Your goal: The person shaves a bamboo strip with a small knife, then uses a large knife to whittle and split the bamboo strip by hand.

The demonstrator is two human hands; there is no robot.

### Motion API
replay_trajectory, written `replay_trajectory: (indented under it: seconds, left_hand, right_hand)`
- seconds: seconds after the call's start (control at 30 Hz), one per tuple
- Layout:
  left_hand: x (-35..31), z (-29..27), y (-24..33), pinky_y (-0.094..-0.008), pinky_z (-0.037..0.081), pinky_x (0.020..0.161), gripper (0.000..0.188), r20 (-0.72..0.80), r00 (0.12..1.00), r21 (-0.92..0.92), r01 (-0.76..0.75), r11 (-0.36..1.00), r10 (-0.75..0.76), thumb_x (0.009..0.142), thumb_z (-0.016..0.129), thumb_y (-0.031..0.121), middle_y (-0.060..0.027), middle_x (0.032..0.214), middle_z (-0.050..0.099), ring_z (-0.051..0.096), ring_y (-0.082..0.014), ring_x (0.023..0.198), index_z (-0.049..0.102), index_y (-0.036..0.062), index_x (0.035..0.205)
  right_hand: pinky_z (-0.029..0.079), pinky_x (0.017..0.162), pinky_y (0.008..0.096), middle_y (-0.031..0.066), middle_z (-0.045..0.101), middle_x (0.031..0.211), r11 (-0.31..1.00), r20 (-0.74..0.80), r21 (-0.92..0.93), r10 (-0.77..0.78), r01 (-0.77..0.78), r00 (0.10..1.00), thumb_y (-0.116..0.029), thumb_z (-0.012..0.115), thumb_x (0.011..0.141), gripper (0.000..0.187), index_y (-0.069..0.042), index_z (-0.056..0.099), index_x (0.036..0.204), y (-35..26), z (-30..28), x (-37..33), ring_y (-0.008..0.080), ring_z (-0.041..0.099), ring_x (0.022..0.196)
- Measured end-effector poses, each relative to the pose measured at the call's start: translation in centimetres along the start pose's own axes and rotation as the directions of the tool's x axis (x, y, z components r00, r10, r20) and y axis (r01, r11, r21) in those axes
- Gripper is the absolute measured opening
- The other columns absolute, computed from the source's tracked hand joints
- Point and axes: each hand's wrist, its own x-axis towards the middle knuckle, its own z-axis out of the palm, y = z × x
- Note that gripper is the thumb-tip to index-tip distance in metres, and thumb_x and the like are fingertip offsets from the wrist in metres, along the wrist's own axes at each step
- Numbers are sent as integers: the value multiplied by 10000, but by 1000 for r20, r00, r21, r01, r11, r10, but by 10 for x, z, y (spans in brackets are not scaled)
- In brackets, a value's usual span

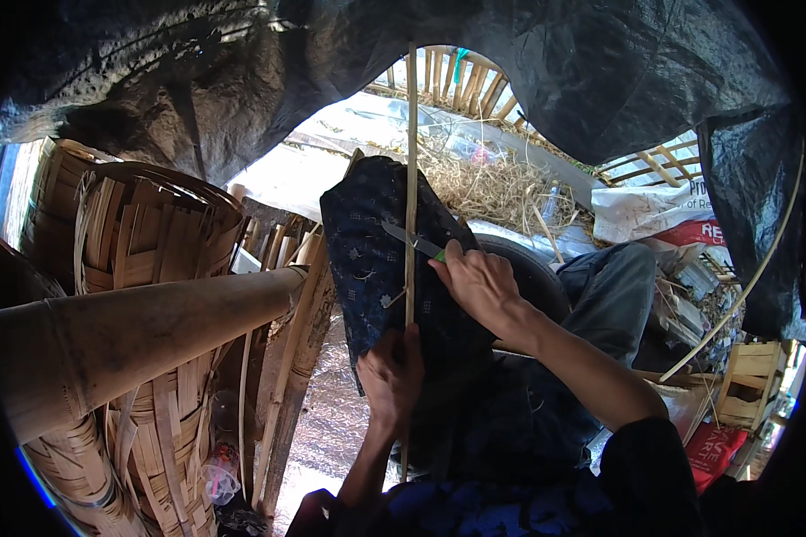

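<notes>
A long, thin bamboo strip [411, 161] runs upright through the middle of the head view, over a dark patterned cloth [358, 242] draped across my leg. Near the strip's lower part, my left hand [391, 371] is closed around it. My right hand [482, 282] grips a knife [421, 242] by its green handle. The blade points left and lies across the strip, above my left hand. A small curled shaving [394, 299] hangs beside the strip. My right fingers partly hide the knife's handle.
A thick bamboo pole [152, 336] juts in from the left, in front of tall woven bamboo baskets [157, 215]. Dark plastic sheeting [636, 72] hangs overhead. Beyond the cloth lies dry straw [484, 174]. A small wooden crate [750, 380] and a red bag [715, 452] are at right.
</notes>
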Motion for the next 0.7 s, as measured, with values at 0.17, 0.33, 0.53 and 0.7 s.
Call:
replay_trajectory:
  seconds: [0.17, 0.33, 0.53, 0.7]
  left_hand:
    - [-19, 1, 2, -357, 335, 398, 344, 34, 996, 41, -87, 995, 86, 851, 624, 219, -120, 470, 508, 488, -248, 365, 537, 11, 590]
    - [-17, -16, -1, -314, 332, 413, 302, 44, 999, -57, 5, 998, -3, 866, 616, 207, -87, 489, 521, 455, -144, 405, 578, 3, 646]
    - [12, -26, -6, -337, 360, 413, 307, 87, 996, 44, 6, 999, -10, 862, 617, 221, -126, 480, 516, 526, -212, 403, 571, 9, 645]
    - [9, -18, -1, -337, 356, 412, 302, 67, 998, 10, -5, 1000, 4, 866, 609, 209, -128, 486, 519, 524, -223, 401, 561, 8, 645]
  right_hand:
    - [480, 415, 395, 145, 555, 513, 985, -89, 123, 135, -124, 987, -288, 408, 970, 364, 16, 550, 829, 35, 9, 46, 286, 592, 466]
    - [476, 452, 362, 128, 565, 599, 996, -121, 83, 28, -18, 992, -287, 433, 961, 346, 14, 572, 861, 47, -3, 58, 254, 575, 519]
    - [370, 409, 373, 86, 471, 608, 835, -494, -65, -503, 546, 710, -149, 549, 908, 147, -9, 569, 869, 26, -10, 32, 251, 468, 454]
    - [381, 347, 382, 107, 441, 392, 917, -282, 160, -313, 366, 907, -274, 553, 905, 350, -39, 470, 660, 22, 4, 16, 292, 493, 349]
